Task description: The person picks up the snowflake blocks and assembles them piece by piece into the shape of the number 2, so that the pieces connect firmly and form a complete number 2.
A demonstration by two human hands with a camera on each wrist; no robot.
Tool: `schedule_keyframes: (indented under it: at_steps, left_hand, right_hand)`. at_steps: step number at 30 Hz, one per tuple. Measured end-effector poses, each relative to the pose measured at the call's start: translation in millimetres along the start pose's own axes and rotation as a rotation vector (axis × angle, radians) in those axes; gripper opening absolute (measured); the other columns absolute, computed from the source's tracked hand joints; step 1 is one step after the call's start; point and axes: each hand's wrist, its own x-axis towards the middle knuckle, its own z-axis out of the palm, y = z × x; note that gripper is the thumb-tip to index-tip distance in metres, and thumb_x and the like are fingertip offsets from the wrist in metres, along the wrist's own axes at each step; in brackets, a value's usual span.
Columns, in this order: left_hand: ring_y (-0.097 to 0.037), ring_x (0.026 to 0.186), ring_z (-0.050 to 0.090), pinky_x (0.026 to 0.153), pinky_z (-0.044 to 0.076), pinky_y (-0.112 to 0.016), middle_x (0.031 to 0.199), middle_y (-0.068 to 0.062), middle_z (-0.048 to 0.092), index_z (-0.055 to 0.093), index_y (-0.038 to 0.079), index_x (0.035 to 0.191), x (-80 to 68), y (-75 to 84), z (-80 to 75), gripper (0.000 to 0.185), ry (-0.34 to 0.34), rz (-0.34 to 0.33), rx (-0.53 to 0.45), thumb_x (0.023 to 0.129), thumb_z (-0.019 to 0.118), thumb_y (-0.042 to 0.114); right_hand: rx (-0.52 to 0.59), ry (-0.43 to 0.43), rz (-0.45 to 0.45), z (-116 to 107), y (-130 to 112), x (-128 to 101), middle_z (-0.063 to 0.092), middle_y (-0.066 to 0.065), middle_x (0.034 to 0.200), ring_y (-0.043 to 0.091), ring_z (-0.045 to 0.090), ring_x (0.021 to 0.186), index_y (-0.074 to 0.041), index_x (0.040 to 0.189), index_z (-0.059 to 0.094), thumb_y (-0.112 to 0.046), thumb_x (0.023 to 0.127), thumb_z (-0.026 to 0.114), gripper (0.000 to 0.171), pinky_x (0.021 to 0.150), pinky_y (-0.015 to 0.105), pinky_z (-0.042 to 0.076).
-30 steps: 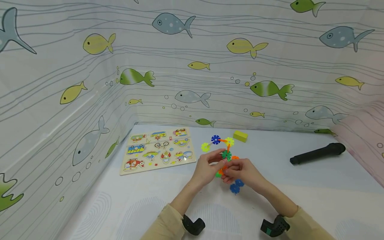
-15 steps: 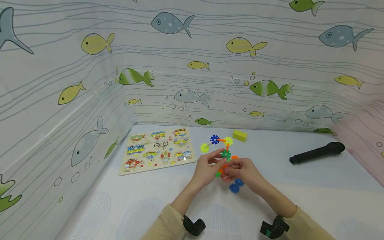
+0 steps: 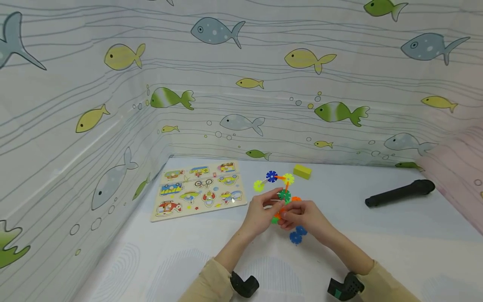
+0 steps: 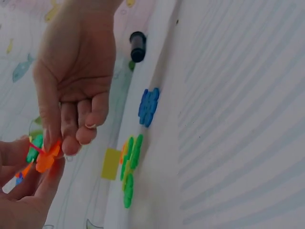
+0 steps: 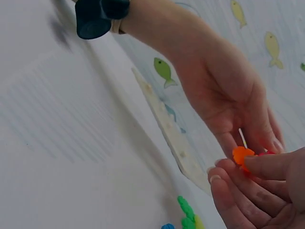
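Both hands meet above the white table (image 3: 377,260). My left hand (image 3: 277,208) and right hand (image 3: 287,218) pinch a small orange snowflake disc (image 3: 278,216) between their fingertips. In the right wrist view the orange disc (image 5: 242,155) has a thin white stick at its top, with the left hand (image 5: 228,100) behind it. The left wrist view shows the orange disc (image 4: 45,161) beside a green one (image 4: 33,149), under the right hand's fingers (image 4: 71,138). A cluster of blue, yellow and green discs joined by sticks (image 3: 277,184) lies just behind the hands. Two blue discs (image 3: 297,235) lie below the right hand.
A wooden picture puzzle board (image 3: 198,188) lies at the back left. A yellow block (image 3: 302,171) sits near the back wall. A black cylinder (image 3: 400,193) lies at the right. Fish-patterned walls (image 3: 241,84) enclose the table on three sides.
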Motion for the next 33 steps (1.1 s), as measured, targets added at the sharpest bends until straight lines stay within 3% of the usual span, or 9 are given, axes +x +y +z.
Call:
schedule_keyframes:
  at_steps: [7, 10, 15, 21, 27, 33]
  left_hand:
    - [-0.025, 0.115, 0.064, 0.092, 0.057, -0.033, 0.125, -0.006, 0.068, 0.059, 0.021, 0.141, 0.9, 2.3, -0.7, 0.04, 0.01, 0.001, 0.015, 0.101, 0.061, 0.021]
    - [-0.025, 0.115, 0.064, 0.092, 0.056, -0.031, 0.125, -0.006, 0.068, 0.059, 0.019, 0.141, 1.5, 2.4, -1.3, 0.04, 0.01, 0.009, 0.025, 0.101, 0.06, 0.019]
    - [-0.026, 0.116, 0.064, 0.092, 0.056, -0.028, 0.127, -0.007, 0.068, 0.057, 0.015, 0.142, 1.5, -0.5, -0.5, 0.041, -0.032, 0.032, 0.044, 0.102, 0.059, 0.018]
    - [-0.025, 0.121, 0.063, 0.094, 0.055, -0.028, 0.131, -0.007, 0.066, 0.054, 0.015, 0.145, 0.7, -1.2, 1.2, 0.043, -0.081, 0.041, 0.041, 0.102, 0.059, 0.019]
    - [-0.026, 0.124, 0.062, 0.098, 0.053, -0.03, 0.133, -0.011, 0.064, 0.05, 0.011, 0.147, 0.3, 0.7, 1.7, 0.047, -0.116, 0.037, 0.02, 0.102, 0.059, 0.019]
    - [-0.025, 0.117, 0.065, 0.097, 0.054, -0.032, 0.13, -0.01, 0.066, 0.055, 0.008, 0.142, 0.7, -0.8, 1.7, 0.042, -0.105, 0.012, 0.056, 0.1, 0.059, 0.011]
  right_hand:
    - [-0.097, 0.009, -0.019, -3, 3, 2, 0.075, 0.015, 0.092, 0.03, 0.073, 0.084, 0.003, 0.115, 0.066, -0.032, 0.097, 0.066, 0.04, 0.079, 0.037, 0.061]
    - [-0.113, 0.1, -0.015, -7, -1, 2, 0.074, 0.013, 0.092, 0.025, 0.072, 0.081, 0.002, 0.115, 0.067, -0.037, 0.097, 0.064, 0.043, 0.078, 0.035, 0.061]
    - [-0.039, 0.241, -0.032, -10, -4, 1, 0.073, 0.014, 0.094, 0.022, 0.072, 0.079, 0.004, 0.118, 0.063, -0.035, 0.099, 0.063, 0.043, 0.077, 0.032, 0.061]
    - [0.016, 0.218, -0.06, -12, -4, 2, 0.073, 0.013, 0.092, 0.02, 0.072, 0.079, 0.006, 0.117, 0.061, -0.027, 0.1, 0.062, 0.037, 0.078, 0.031, 0.061]
    - [0.037, 0.253, -0.062, -15, -6, 1, 0.073, 0.013, 0.092, 0.02, 0.072, 0.08, 0.006, 0.117, 0.061, -0.024, 0.1, 0.062, 0.035, 0.079, 0.031, 0.06]
    - [0.067, 0.294, -0.046, -17, -8, 0, 0.073, 0.01, 0.091, 0.017, 0.071, 0.08, 0.009, 0.119, 0.059, -0.022, 0.1, 0.062, 0.036, 0.079, 0.028, 0.06]
